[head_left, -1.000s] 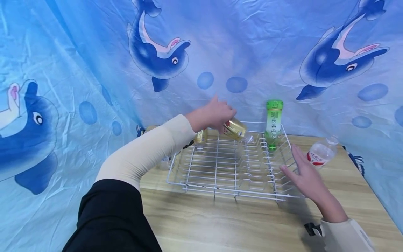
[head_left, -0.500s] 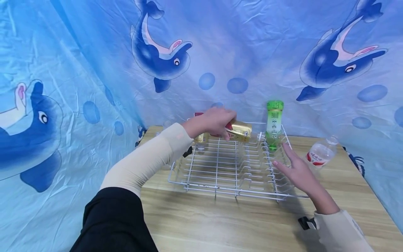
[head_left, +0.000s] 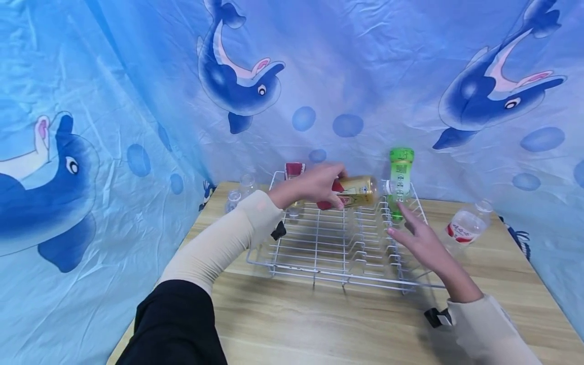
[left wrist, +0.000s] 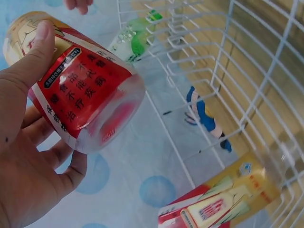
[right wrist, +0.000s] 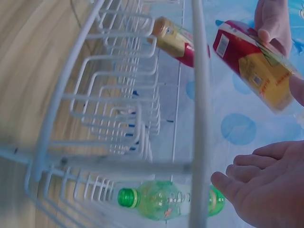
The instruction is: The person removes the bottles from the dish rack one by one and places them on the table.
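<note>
My left hand (head_left: 323, 183) grips a gold-and-red labelled plastic bottle (head_left: 357, 192) above the wire rack. It lies sideways, its neck pointing right toward my right hand. In the left wrist view, the thumb lies across the label and the bottle's base faces the camera. My right hand (head_left: 423, 244) is at the rack's right side, thumb and fingers extended, holding nothing. Just beyond it, a green bottle (head_left: 401, 170) stands cap-down in the white rack (head_left: 315, 268). A second gold-and-red bottle (left wrist: 223, 199) stands in the rack's left part, partly hidden behind my left arm.
A clear bottle (head_left: 467, 227) with a red-and-white label is on the wooden table (head_left: 292, 324) right of the rack. Two clear bottles, one of them a small bottle (head_left: 233, 198), stand at the left. A blue dolphin-print curtain (head_left: 388, 61) hangs behind.
My left hand has moved slightly right, bringing the bottle from a downward tilt to nearly level. My right hand has shifted left, closer to the bottle's neck. The rack remains in place.
</note>
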`<state>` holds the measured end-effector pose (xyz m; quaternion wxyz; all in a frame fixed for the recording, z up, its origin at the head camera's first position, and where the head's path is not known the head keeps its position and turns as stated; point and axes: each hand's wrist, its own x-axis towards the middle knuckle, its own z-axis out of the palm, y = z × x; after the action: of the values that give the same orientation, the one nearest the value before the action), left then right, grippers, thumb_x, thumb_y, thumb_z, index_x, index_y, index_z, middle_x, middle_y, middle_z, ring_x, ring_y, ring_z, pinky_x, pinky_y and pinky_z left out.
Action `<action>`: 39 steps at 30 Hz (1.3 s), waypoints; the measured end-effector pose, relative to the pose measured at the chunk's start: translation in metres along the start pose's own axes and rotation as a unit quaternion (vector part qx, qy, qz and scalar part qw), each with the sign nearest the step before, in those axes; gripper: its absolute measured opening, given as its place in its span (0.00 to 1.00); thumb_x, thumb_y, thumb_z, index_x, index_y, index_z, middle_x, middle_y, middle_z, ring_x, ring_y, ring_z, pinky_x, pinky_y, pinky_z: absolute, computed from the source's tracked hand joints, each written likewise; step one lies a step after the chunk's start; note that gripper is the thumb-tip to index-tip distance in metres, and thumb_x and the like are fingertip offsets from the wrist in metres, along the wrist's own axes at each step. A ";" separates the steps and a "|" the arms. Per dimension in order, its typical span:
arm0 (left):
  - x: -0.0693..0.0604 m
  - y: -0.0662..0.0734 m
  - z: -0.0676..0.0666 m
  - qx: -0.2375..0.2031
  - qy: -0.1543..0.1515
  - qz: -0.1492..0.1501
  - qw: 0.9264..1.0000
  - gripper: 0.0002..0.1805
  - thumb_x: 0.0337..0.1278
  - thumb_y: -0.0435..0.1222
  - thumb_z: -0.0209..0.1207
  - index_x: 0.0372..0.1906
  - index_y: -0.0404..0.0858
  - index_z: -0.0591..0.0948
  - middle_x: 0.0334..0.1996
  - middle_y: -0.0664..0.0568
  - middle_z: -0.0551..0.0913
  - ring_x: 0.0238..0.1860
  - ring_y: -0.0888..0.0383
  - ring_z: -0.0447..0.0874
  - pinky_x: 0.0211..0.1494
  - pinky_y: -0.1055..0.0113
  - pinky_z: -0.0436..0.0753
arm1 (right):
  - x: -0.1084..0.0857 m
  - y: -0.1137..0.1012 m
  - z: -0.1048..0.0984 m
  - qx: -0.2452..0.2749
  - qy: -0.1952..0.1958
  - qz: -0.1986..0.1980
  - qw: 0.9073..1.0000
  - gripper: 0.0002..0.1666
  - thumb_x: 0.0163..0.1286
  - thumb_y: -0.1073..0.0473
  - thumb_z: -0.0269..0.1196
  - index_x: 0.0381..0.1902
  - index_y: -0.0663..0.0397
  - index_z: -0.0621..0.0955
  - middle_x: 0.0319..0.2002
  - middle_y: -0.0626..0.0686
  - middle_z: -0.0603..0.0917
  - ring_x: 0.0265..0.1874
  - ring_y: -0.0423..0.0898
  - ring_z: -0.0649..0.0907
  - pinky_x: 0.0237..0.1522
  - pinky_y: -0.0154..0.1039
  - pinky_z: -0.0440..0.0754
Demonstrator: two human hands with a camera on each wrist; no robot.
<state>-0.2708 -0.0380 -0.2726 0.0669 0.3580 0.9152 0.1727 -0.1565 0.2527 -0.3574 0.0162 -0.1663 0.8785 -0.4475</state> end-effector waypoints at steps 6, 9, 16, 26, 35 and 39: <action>0.000 0.000 0.015 -0.092 0.015 -0.008 0.996 0.44 0.36 0.48 0.82 0.59 0.39 0.71 0.51 0.49 0.80 0.47 0.58 0.79 0.46 0.71 0.82 | 0.009 -0.008 0.007 0.030 -0.012 0.005 0.999 0.53 0.73 0.48 0.64 0.82 0.52 0.46 0.80 0.62 0.47 0.73 0.71 0.57 0.71 0.61 0.60; -0.001 -0.002 0.024 -0.121 0.025 -0.007 0.992 0.44 0.34 0.47 0.83 0.57 0.39 0.71 0.51 0.49 0.80 0.47 0.58 0.80 0.46 0.71 0.82 | 0.015 -0.012 0.013 0.045 -0.010 0.002 0.999 0.55 0.71 0.49 0.66 0.81 0.55 0.47 0.80 0.61 0.48 0.75 0.67 0.58 0.71 0.57 0.61; -0.006 -0.004 0.041 -0.143 0.046 -0.010 0.989 0.45 0.33 0.49 0.83 0.57 0.39 0.71 0.52 0.49 0.80 0.47 0.58 0.80 0.49 0.69 0.81 | 0.031 -0.021 0.028 0.073 -0.002 0.007 0.997 0.50 0.69 0.51 0.68 0.80 0.57 0.56 0.77 0.64 0.58 0.73 0.65 0.63 0.69 0.58 0.67; -0.014 -0.002 0.046 -0.170 0.075 -0.033 0.982 0.45 0.34 0.51 0.82 0.57 0.40 0.70 0.49 0.50 0.80 0.45 0.58 0.81 0.46 0.68 0.83 | 0.050 -0.038 0.037 0.121 -0.007 0.007 0.993 0.47 0.68 0.49 0.70 0.76 0.62 0.63 0.74 0.65 0.65 0.71 0.65 0.67 0.65 0.57 0.73; -0.021 -0.002 0.059 -0.204 0.075 -0.065 0.974 0.47 0.34 0.55 0.81 0.58 0.42 0.68 0.50 0.53 0.79 0.46 0.59 0.81 0.45 0.67 0.83 | 0.055 -0.043 0.044 0.127 -0.001 0.014 0.992 0.45 0.66 0.47 0.71 0.73 0.60 0.67 0.67 0.64 0.73 0.66 0.63 0.74 0.60 0.52 0.78; -0.026 0.001 0.063 -0.214 0.074 -0.072 0.971 0.47 0.35 0.56 0.81 0.58 0.43 0.67 0.49 0.53 0.79 0.47 0.59 0.81 0.45 0.66 0.84 | 0.056 -0.043 0.047 0.135 0.009 0.009 0.991 0.43 0.66 0.49 0.71 0.72 0.60 0.68 0.64 0.64 0.76 0.63 0.62 0.77 0.59 0.50 0.80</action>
<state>-0.2361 -0.0379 -0.3306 0.0867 0.2545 0.8826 0.3856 -0.1888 0.1754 -0.3444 0.0349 -0.1504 0.8119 -0.5629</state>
